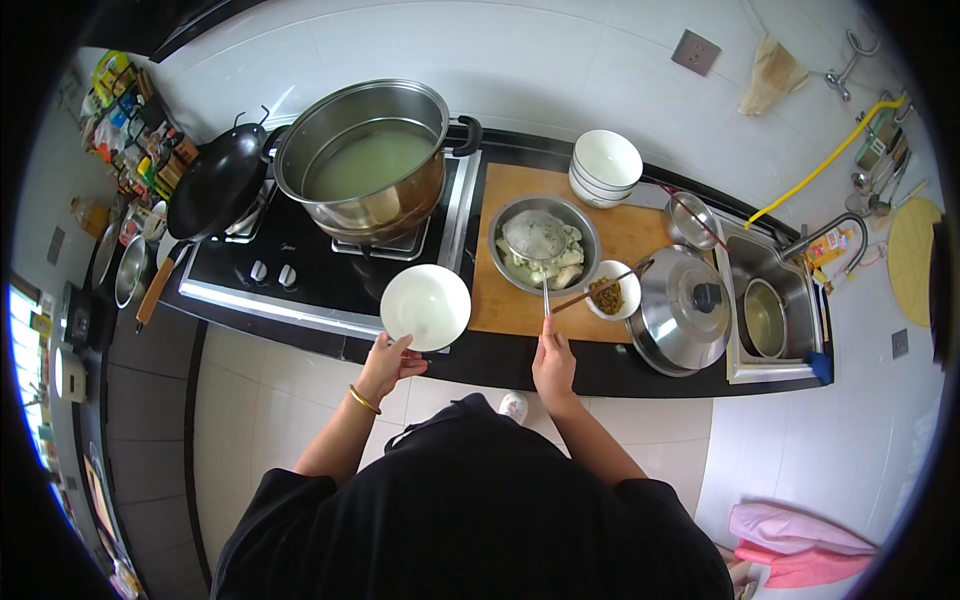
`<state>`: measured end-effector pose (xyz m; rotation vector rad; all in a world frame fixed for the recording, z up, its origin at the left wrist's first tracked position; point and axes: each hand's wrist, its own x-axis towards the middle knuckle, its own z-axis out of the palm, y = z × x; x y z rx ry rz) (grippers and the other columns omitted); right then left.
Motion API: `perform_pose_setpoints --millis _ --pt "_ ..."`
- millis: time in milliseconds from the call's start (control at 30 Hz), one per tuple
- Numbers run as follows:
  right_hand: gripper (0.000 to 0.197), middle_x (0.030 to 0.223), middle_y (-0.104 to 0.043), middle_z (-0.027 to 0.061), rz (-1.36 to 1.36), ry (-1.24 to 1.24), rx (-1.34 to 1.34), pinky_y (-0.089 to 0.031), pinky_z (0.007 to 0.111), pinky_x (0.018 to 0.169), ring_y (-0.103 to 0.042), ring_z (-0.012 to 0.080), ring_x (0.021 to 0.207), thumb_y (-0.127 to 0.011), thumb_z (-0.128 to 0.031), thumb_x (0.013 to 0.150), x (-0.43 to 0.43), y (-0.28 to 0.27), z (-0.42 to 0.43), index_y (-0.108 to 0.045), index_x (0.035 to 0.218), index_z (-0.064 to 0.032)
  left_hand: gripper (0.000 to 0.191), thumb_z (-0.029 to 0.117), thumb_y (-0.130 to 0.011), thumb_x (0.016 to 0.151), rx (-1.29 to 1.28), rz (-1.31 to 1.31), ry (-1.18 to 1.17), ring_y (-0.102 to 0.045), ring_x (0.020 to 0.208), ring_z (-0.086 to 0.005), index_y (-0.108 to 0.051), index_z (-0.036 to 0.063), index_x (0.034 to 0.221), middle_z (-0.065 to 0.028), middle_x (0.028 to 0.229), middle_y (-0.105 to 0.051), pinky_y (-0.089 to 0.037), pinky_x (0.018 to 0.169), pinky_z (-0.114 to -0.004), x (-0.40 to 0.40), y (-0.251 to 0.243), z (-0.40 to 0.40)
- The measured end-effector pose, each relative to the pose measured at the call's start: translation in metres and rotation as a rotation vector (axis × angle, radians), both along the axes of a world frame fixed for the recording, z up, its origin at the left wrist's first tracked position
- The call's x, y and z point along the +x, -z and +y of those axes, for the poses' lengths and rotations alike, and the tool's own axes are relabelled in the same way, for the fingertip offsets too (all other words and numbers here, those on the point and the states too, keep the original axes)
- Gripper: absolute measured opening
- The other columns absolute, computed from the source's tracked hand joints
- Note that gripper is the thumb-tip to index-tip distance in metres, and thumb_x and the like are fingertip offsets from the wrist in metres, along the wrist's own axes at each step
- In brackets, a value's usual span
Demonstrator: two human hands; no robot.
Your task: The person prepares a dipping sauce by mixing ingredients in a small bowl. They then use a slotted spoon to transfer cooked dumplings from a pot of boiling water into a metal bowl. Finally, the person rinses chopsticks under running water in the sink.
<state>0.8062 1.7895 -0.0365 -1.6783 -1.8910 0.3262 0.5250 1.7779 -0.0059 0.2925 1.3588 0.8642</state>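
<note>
My left hand [391, 366] grips the near rim of a white bowl [426, 306], held over the counter's front edge beside the hob. No food shows in this bowl. In my right hand [553, 364] is the handle of a metal ladle [534, 235], probably a skimmer. Its round head rests in or just over a stainless steel basin [496, 255] of pale dumplings [566, 274] with green bits. Right of the basin stands a small white bowl [628, 298] of brown chopped relish [606, 298], with chopsticks [577, 300] lying across it.
A large steel pot [390, 195] of cloudy liquid and a black wok [217, 184] stand on the hob. Stacked white bowls [607, 165] sit behind the wooden board [510, 315]. A lidded steel pot [675, 300] stands left of the sink [739, 255], which holds a metal pot [763, 319].
</note>
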Motion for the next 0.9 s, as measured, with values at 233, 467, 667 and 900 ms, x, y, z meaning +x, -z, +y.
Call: perform_pose_setpoints --millis 233,467,667,900 --pt "0.038 0.066 -0.049 0.0040 0.457 0.020 0.016 -0.041 0.025 0.047 -0.047 0.0111 0.053 -0.049 -0.007 0.085 0.011 -0.028 0.001 -0.045 0.122 -0.0018 0.035 0.013 -0.050 0.083 -0.001 0.000 -0.010 -0.060 0.064 -0.0265 -0.031 -0.0030 0.108 -0.0153 0.075 -0.050 -0.056 0.058 -0.036 0.000 -0.002 0.000" --pt "0.036 0.059 -0.037 -0.0022 1.578 0.113 -0.482 -0.024 0.016 0.036 -0.029 0.0023 0.043 -0.042 -0.005 0.089 0.027 -0.068 -0.004 -0.044 0.125 -0.0094 0.034 0.014 -0.050 0.083 -0.004 -0.017 -0.011 -0.060 0.063 -0.0261 -0.032 -0.0022 0.107 -0.0139 0.073 -0.051 -0.056 0.058 -0.036 -0.002 -0.004 -0.002" --pt "0.036 0.063 -0.041 -0.0011 1.403 0.053 -0.411 -0.023 0.015 0.036 -0.030 0.0024 0.042 -0.042 -0.005 0.089 0.030 -0.065 -0.009 -0.044 0.124 -0.0099 0.034 0.015 -0.050 0.084 -0.003 -0.009 -0.005 -0.060 0.064 -0.0264 -0.032 -0.0024 0.106 -0.0142 0.074 -0.051 -0.056 0.058 -0.036 -0.002 -0.006 -0.002" --pt "0.044 0.071 -0.053 0.0127 0.152 -0.043 0.059 -0.046 0.033 0.057 -0.055 0.0259 0.063 -0.051 0.000 0.079 0.017 -0.035 -0.003 -0.043 0.122 -0.0022 0.029 0.019 -0.047 0.086 -0.014 0.041 0.026 -0.061 0.066 -0.0252 -0.036 -0.0007 0.104 -0.0133 0.077 -0.051 -0.055 0.062 -0.035 0.002 -0.012 -0.001"
